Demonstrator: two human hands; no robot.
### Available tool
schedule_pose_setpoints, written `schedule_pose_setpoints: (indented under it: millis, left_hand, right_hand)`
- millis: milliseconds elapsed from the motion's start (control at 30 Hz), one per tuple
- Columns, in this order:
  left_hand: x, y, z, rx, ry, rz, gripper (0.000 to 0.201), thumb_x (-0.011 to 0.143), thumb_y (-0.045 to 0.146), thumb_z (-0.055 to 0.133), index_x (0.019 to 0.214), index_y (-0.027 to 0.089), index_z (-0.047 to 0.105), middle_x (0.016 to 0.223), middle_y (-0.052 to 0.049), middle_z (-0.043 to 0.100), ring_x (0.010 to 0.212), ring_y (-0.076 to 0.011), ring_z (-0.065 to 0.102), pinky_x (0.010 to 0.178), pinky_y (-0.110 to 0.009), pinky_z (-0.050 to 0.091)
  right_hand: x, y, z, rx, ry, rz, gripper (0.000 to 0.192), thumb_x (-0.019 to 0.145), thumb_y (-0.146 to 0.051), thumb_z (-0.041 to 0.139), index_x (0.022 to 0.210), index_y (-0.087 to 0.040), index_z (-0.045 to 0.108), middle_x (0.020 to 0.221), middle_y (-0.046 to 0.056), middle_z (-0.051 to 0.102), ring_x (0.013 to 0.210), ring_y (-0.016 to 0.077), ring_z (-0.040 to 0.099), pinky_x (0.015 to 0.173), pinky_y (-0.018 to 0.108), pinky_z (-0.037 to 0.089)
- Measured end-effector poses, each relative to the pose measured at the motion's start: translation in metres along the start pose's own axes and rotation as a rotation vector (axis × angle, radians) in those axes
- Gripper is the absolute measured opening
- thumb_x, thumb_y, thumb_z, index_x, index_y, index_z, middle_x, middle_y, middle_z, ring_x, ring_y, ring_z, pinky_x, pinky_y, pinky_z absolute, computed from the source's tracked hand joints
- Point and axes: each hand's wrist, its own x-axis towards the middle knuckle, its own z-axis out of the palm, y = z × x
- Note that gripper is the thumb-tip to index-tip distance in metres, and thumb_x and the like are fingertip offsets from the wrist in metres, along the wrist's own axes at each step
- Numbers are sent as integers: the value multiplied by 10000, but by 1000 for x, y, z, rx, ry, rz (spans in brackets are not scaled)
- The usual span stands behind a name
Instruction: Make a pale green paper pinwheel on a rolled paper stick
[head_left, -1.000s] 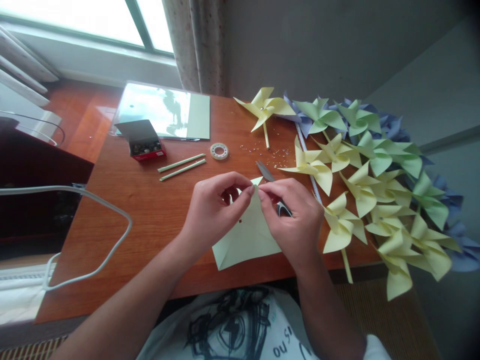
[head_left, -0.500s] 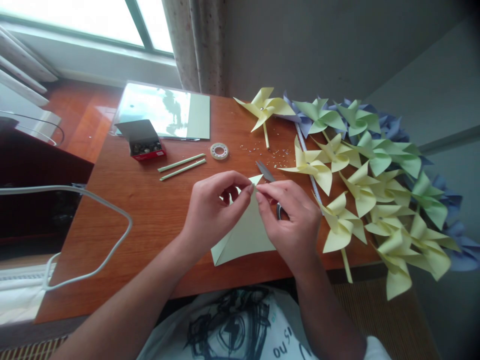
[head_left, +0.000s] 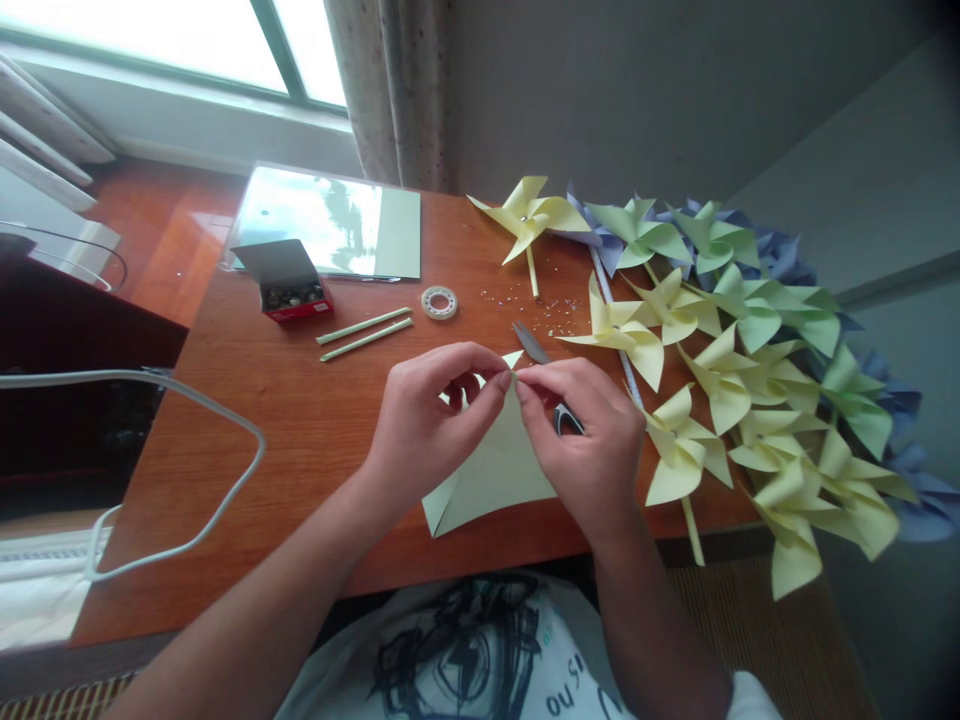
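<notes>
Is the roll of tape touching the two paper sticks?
No, the roll of tape lies apart from the two paper sticks, bare table between them.

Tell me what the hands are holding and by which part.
Both the left hand and the right hand pinch the pale yellow paper square at its raised far part, fingertips meeting there.

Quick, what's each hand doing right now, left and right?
Left hand: closed, pinching the pale yellow paper sheet at its folded-in point.
Right hand: closed, pinching the same paper from the other side.
</notes>
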Motion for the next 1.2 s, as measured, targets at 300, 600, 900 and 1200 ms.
schedule_pose_setpoints:
  millis: [300,600,900,1200]
  left_hand:
    - [-1,2,-1,20,26,17,72,846,129,677,796,171,707,667,24,647,581,-89,541,554,-219,440]
    - [1,2,0,26,7,19,58,850,153,673,804,175,701,663,14,663,569,-99,562,532,-218,446]
    - [-2,2,1,150,23,149,83,846,110,644,811,179,674,711,13,651,612,-99,558,577,-227,454]
    - [-4,0,4,219,41,185,93,873,116,614,865,193,667,761,7,638,649,-104,558,614,-233,460]
  right_hand:
    - [-2,1,4,-124,80,-143,124,893,-100,674,928,-201,738,827,60,729,771,194,673,722,330,563]
    - [0,-1,2,-126,75,-85,125,914,-134,645,900,-235,717,835,41,737,772,186,682,729,329,561]
    - [-1,0,5,-195,99,-109,116,904,-119,657,887,-219,713,815,54,733,765,201,678,730,336,553]
    - [-4,-3,7,-200,99,-139,172,912,-111,641,1005,-211,745,861,77,742,810,221,689,757,358,568]
